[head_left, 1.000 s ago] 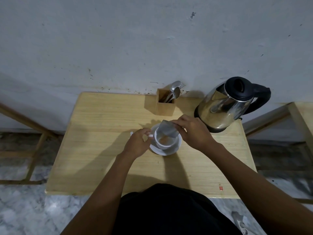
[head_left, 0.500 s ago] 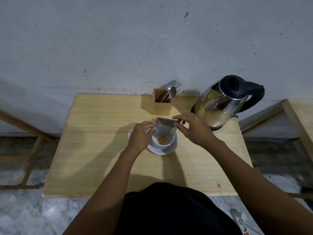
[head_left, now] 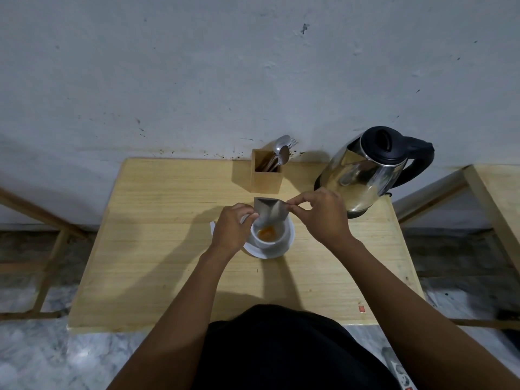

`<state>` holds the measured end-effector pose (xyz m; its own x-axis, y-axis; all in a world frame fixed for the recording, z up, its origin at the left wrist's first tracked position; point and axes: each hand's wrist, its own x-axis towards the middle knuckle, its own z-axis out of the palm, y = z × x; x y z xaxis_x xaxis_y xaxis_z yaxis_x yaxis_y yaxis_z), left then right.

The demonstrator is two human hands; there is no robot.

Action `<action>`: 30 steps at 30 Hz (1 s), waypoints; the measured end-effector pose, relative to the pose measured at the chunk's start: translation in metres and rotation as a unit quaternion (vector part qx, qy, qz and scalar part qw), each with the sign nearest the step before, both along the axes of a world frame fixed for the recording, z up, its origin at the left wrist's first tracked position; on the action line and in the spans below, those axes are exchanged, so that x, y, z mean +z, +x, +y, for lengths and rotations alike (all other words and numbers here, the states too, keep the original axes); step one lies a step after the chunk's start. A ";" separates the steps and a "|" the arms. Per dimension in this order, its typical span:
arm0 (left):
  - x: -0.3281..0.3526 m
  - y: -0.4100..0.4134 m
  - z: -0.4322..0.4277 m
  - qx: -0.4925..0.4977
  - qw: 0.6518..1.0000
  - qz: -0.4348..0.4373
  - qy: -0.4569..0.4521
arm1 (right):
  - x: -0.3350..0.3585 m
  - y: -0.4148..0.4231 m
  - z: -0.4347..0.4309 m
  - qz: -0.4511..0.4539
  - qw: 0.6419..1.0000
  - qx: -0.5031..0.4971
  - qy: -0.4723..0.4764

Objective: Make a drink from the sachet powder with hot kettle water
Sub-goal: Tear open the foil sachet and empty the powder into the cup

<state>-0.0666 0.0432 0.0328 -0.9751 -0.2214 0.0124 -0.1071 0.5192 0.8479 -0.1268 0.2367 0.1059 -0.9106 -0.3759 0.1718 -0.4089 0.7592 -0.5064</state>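
A white cup (head_left: 272, 238) stands on a white saucer (head_left: 277, 250) in the middle of the wooden table (head_left: 157, 249). Orange powder (head_left: 266, 232) lies in the cup's bottom. A silvery sachet (head_left: 268, 211) is held upended just above the cup, its open end pointing down into it. My left hand (head_left: 232, 228) pinches the sachet's left side beside the cup. My right hand (head_left: 319, 213) pinches its upper right corner. A steel kettle (head_left: 363, 175) with a black lid and handle stands right behind my right hand.
A wooden holder (head_left: 266, 175) with spoons and a fork stands at the table's back edge against the grey wall. A second table (head_left: 498, 192) is at the right. A power strip (head_left: 399, 372) lies on the marble floor at lower right.
The sachet has been raised and tipped more upright over the cup. Orange powder now shows in the cup. My left hand went from the cup's handle up to the sachet.
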 end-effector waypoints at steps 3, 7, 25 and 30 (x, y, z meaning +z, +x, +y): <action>-0.002 0.001 -0.001 -0.003 1.000 -0.006 0.006 | -0.001 0.001 0.001 -0.004 1.000 -0.012 0.010; 0.000 0.001 0.002 0.013 0.999 -0.019 0.029 | 0.000 0.005 0.002 -0.013 1.000 -0.001 0.003; 0.004 0.000 0.002 0.019 0.999 -0.004 -0.040 | -0.001 0.009 0.001 -0.110 0.993 -0.033 -0.034; 0.007 0.001 0.003 0.027 0.998 0.002 -0.050 | -0.005 0.008 0.003 -0.151 0.985 -0.041 -0.074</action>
